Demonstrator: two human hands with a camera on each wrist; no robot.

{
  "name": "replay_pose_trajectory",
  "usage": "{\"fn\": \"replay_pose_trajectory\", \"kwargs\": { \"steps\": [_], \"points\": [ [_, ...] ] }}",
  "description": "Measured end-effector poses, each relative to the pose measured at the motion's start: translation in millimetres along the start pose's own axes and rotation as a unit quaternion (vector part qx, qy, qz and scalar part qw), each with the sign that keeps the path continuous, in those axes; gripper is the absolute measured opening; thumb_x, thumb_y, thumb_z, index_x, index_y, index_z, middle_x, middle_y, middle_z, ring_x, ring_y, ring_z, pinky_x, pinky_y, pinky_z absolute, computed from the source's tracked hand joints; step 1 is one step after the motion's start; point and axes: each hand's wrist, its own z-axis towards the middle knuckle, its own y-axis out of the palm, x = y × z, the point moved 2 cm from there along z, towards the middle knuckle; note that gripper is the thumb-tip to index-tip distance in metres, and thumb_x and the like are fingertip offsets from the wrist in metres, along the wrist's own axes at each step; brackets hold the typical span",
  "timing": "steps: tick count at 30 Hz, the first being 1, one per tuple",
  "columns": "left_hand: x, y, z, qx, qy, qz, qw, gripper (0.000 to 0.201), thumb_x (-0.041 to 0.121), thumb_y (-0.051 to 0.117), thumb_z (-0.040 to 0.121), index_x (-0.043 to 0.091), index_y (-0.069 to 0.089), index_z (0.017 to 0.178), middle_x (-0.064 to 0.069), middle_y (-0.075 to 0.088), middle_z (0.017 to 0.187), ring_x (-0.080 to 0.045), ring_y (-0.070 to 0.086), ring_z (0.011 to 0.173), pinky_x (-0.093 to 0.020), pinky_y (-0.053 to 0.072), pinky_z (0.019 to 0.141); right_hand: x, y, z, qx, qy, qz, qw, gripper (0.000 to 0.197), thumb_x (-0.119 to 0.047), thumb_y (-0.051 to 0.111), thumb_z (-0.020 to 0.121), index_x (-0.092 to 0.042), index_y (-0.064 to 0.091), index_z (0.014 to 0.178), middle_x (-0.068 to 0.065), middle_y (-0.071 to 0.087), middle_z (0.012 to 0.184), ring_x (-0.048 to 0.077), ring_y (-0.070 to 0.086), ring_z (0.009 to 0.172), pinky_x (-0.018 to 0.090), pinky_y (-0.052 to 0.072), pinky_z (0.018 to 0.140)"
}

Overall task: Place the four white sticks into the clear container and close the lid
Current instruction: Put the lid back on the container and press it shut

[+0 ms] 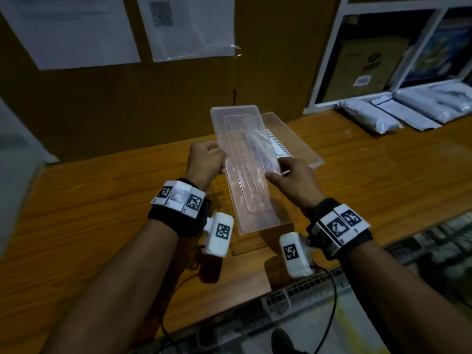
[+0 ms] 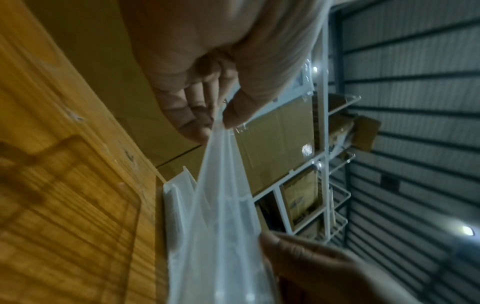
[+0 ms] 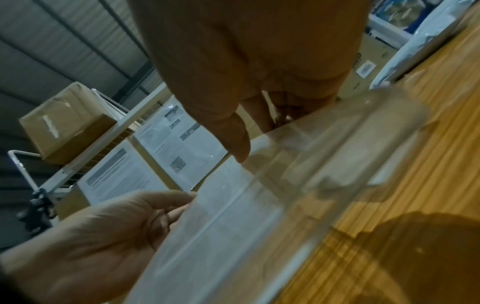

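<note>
Dim, warm-toned throughout. Head view: corners darken, straight edges bow outward, papers [image 1: 76, 29] at upper left soft. Left wrist view: two small lamps [image 2: 467, 230] glare at right; hand shadow lies on the wooden table [image 2: 64, 185] at left. Right wrist view: heavy motion blur, noisy, dark shadow lower right.

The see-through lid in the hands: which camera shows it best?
The head view. There the whole lid shows, tilted above the wooden table, with the left hand and right hand each holding a long edge. The left wrist view shows only its edge; the right wrist view shows a blurred part.
</note>
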Motion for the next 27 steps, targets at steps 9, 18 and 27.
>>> {"fn": "replay_pose_trajectory", "kwargs": {
  "steps": [9,18,27],
  "points": [
    [7.5,74.1,38.8,-0.055,0.055,0.297,0.952,0.047,0.034,0.057,0.081,0.023,0.048,0.125,-0.001,0.063,0.117,-0.027,0.061,0.105,-0.042,0.052,0.090,31.2,-41.9,62.1,0.003,-0.013,-0.120,0.993,0.032,-0.032,0.065,0.086,-0.008,0.066,0.107,0.008,0.068,0.100,0.025,0.063,0.089,0.044,0.056,0.073],
    [-6.9,144.4,93.3,-0.062,-0.016,0.356,0.932,0.073,0.045,0.052,0.069,0.015,0.042,0.135,-0.004,0.065,0.118,-0.029,0.064,0.102,-0.042,0.055,0.085,65.8,-74.8,129.4,-0.080,0.013,-0.200,0.976,0.027,-0.031,0.065,0.087,-0.005,0.064,0.094,0.008,0.057,0.084,0.023,0.054,0.076,0.025,0.030,0.046],
    [-15.5,171.5,115.6,0.016,-0.067,0.407,0.911,0.072,0.031,0.048,0.092,0.003,0.013,0.148,-0.017,0.047,0.139,-0.038,0.050,0.121,-0.038,0.044,0.088,82.2,-72.9,169.7,-0.152,0.012,-0.195,0.969,0.025,-0.033,0.061,0.091,-0.009,0.054,0.084,0.008,0.054,0.085,0.026,0.052,0.081,0.026,0.030,0.048]
  ]
}}
